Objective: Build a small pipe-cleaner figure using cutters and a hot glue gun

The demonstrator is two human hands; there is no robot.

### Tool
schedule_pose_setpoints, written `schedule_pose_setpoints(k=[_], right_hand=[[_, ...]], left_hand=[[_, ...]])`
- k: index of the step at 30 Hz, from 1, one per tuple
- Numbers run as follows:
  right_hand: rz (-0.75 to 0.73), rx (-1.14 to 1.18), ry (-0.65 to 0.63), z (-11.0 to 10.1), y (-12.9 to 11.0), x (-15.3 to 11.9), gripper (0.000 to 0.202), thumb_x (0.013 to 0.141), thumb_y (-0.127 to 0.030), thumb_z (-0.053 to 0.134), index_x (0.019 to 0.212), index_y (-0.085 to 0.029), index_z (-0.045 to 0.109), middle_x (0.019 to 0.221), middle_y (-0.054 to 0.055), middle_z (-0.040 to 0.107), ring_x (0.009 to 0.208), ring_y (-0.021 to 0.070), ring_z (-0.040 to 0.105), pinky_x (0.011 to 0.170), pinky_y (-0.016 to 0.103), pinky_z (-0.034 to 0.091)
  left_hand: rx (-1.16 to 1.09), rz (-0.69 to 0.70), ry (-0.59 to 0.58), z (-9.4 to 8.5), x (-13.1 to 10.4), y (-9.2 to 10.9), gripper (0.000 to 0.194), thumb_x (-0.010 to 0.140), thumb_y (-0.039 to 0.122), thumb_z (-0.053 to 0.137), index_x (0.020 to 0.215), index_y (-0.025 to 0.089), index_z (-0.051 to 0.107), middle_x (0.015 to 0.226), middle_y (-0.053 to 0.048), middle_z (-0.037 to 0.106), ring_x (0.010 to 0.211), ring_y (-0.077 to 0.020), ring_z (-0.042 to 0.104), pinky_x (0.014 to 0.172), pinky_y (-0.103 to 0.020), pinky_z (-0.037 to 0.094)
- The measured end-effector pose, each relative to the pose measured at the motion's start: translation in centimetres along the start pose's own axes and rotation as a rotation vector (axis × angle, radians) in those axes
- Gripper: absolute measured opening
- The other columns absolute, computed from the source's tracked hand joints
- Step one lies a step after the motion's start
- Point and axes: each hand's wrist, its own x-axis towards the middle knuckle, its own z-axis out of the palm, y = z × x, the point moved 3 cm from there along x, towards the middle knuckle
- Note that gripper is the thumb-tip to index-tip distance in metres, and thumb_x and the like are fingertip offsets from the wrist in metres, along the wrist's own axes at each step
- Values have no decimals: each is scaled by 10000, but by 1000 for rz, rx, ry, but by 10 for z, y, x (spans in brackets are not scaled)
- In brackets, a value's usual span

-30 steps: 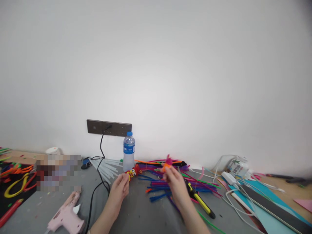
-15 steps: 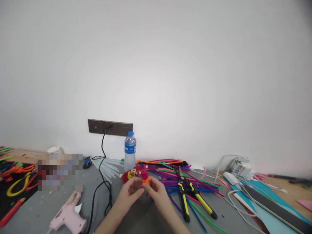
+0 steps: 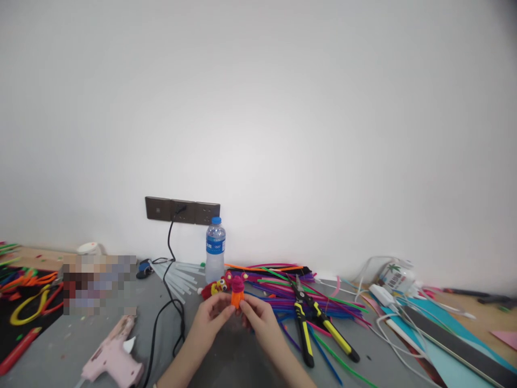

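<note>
Both hands meet over the middle of the grey tabletop (image 3: 60,350), near its front edge. The left hand (image 3: 213,313) and the right hand (image 3: 255,315) share a small pipe-cleaner figure (image 3: 237,291), each grip narrow and pinched on its lower end with the fingertips. The figure stands upright between them: a fuzzy orange body below, topped by a magenta head with short stubs poking out at the sides. It looks tightly wound and stubby.

Just behind the hands lies a red and yellow pipe-cleaner creature (image 3: 216,286) with googly eyes, close to a water bottle (image 3: 215,250) with a blue cap that stands toward the back edge. To the right, a loose heap of coloured pipe cleaners (image 3: 278,288) spreads across the tabletop, with yellow-handled pliers (image 3: 304,326) lying on its near side. A pink glue gun (image 3: 113,360) rests at the front left, beside a black cable (image 3: 163,318) that runs up to a dark wall socket strip (image 3: 182,211). Clear glue sticks (image 3: 177,277) fan out left of the bottle. White cables (image 3: 398,328) and teal sheets (image 3: 440,361) crowd the right side.
</note>
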Motion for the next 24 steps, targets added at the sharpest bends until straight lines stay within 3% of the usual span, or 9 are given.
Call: schedule_pose_setpoints(k=[9, 15, 18, 21, 24], right_hand=[[32, 28, 6, -4, 10, 4, 541, 663, -685, 685, 775, -157, 665, 605, -12, 568, 443, 81, 407, 423, 207, 316], [-1, -160, -50, -3, 7, -1, 374, 796, -520, 593, 810, -157, 683, 657, 27, 640, 531, 143, 528, 468, 228, 378], [-60, -506, 14, -23, -2, -3, 263, 849, -320, 496, 831, -172, 712, 767, 73, 718, 700, 219, 640, 626, 292, 470], [-143, -951, 299, -59, -9, -2, 254, 820, -181, 482, 888, -197, 726, 944, 97, 743, 934, 277, 646, 831, 366, 453], [-90, -1129, 336, -89, -3, 3, 277, 815, -137, 471, 903, -203, 725, 964, 82, 751, 940, 282, 651, 860, 399, 435]], left_hand=[[16, -21, 50, 2, 1, 2, 421, 649, 523, 782, 838, 154, 709, 764, -48, 728, 738, -196, 644, 686, -271, 492], [46, -55, 91, 0, 0, 4, 396, 599, 508, 806, 744, 154, 701, 683, -22, 686, 653, -168, 602, 618, -248, 455], [58, -92, 118, -1, 0, 4, 420, 586, 533, 796, 745, 157, 698, 645, -2, 648, 614, -154, 565, 568, -235, 425], [63, -87, 137, -1, 0, 1, 442, 567, 553, 793, 727, 160, 671, 639, 12, 612, 598, -140, 532, 539, -223, 397], [64, -67, 120, -2, 1, -6, 448, 564, 558, 794, 673, 169, 600, 658, 16, 583, 603, -128, 510, 510, -207, 373]])
